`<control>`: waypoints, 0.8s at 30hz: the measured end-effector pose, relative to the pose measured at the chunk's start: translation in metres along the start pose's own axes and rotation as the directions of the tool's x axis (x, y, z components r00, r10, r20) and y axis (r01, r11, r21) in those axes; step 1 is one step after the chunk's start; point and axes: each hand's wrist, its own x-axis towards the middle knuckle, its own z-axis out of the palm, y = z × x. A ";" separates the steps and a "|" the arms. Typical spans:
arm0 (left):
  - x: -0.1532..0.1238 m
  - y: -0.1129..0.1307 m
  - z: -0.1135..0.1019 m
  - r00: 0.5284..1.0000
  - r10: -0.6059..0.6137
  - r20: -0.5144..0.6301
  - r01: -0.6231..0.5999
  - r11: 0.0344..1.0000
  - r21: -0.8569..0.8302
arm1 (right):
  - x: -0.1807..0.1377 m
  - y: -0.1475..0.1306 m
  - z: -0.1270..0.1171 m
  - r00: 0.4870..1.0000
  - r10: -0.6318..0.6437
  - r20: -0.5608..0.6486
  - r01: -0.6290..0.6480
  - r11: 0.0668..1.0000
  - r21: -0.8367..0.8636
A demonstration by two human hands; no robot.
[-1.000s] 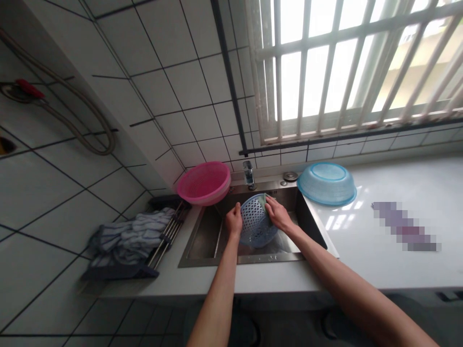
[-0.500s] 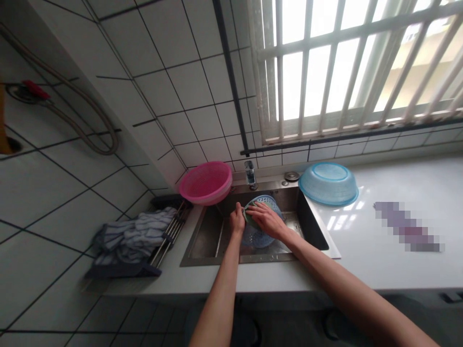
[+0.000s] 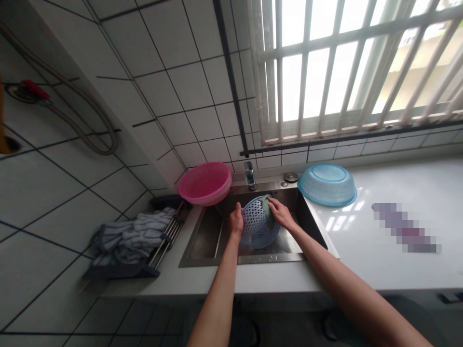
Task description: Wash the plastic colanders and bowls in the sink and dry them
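Note:
A light blue plastic colander point(image 3: 256, 221) is tilted inside the steel sink point(image 3: 202, 241), its holed inner side showing. My left hand point(image 3: 236, 220) grips its left rim, thumb up. On the right side of the colander my right hand point(image 3: 282, 212) presses a green cloth point(image 3: 266, 206) against the rim and inner wall. The fingers are closed over the cloth, and part of it hangs down inside the colander. The colander's underside is hidden.
Behind the sink stands a faucet point(image 3: 249, 174). A pink basin point(image 3: 205, 183) sits at the back left corner, an upturned blue basin point(image 3: 327, 184) at the back right. Striped cloths point(image 3: 135, 236) lie on the left. A blurred-out object point(image 3: 407, 227) rests on the right counter.
My right hand has moved right with the green cloth, from near my left hand to the colander's right side. More of the colander's inside now shows. My left hand stays at the left rim.

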 end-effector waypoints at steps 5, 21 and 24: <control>-0.002 0.003 0.002 0.997 0.069 0.044 -0.065 0.994 -0.087 | -0.004 -0.019 0.003 0.991 -0.120 0.058 0.123 0.990 -0.064; 0.005 0.000 0.000 0.997 0.053 0.063 -0.056 0.998 0.040 | -0.018 -0.052 0.002 0.906 -0.338 0.254 0.380 0.914 -0.143; 0.004 -0.001 -0.002 0.999 0.000 0.050 -0.003 0.998 0.056 | -0.011 -0.032 -0.001 0.969 -0.190 0.156 0.209 0.971 -0.118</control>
